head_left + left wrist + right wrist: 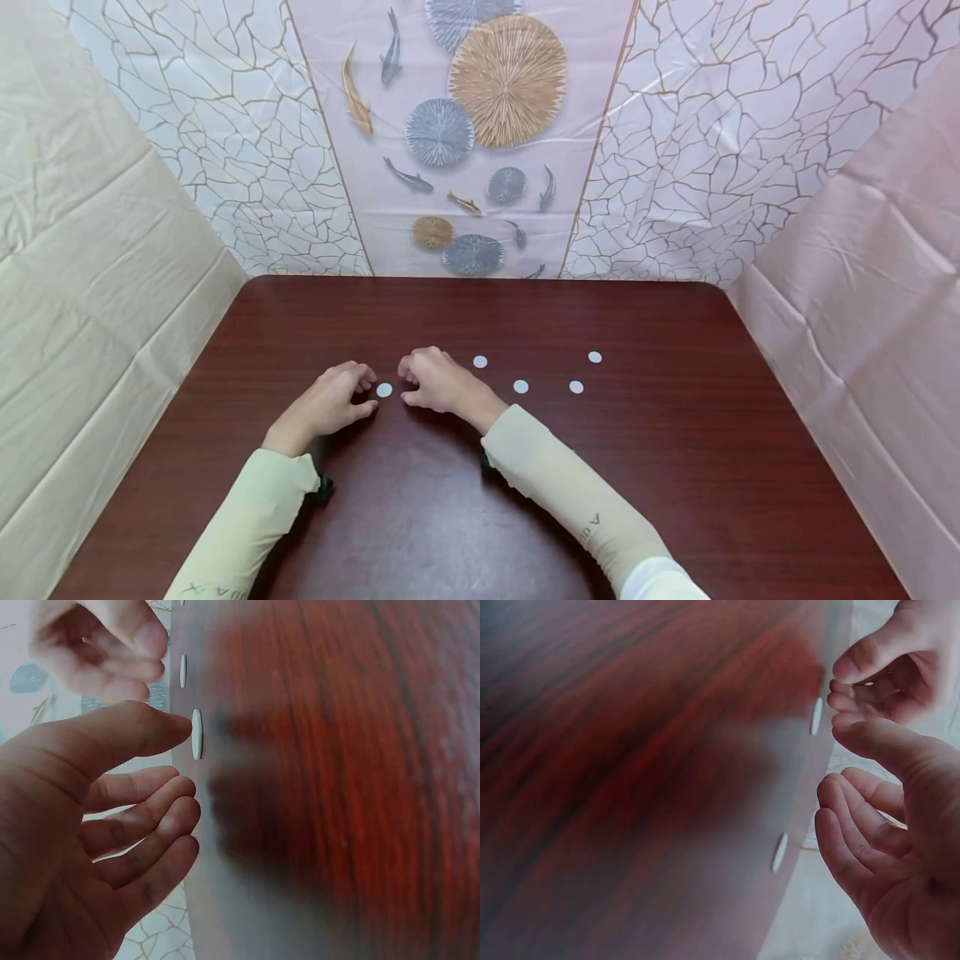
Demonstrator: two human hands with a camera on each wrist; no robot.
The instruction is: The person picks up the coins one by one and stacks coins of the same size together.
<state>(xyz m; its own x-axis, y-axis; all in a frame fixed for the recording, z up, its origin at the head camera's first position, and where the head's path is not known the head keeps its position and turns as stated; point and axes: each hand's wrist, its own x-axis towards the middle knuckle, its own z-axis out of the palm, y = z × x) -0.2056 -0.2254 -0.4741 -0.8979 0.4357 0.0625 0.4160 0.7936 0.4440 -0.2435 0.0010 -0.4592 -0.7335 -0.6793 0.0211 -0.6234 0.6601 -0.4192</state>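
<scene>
A small flat white disc [384, 389] lies on the table between the two hands. My left hand [321, 407] is just left of it, fingers loosely bent and holding nothing. In the left wrist view, the thumb tip appears right beside that disc [197, 735]; whether they touch I cannot tell. To the disc's right hovers my right hand [442, 382], its fingers relaxed and slightly curved around nothing. Another white disc [480, 362] sits close to the right hand's back. The right wrist view has both hands facing each other, with one disc [817, 716] near their thumbs.
More white discs lie to the right: one [521, 387] beyond the right wrist, a second [576, 387], and a third [595, 357] farther back. The dark red wooden table [675, 467] ends at a patterned back curtain [465, 192], with pale cloth at both sides.
</scene>
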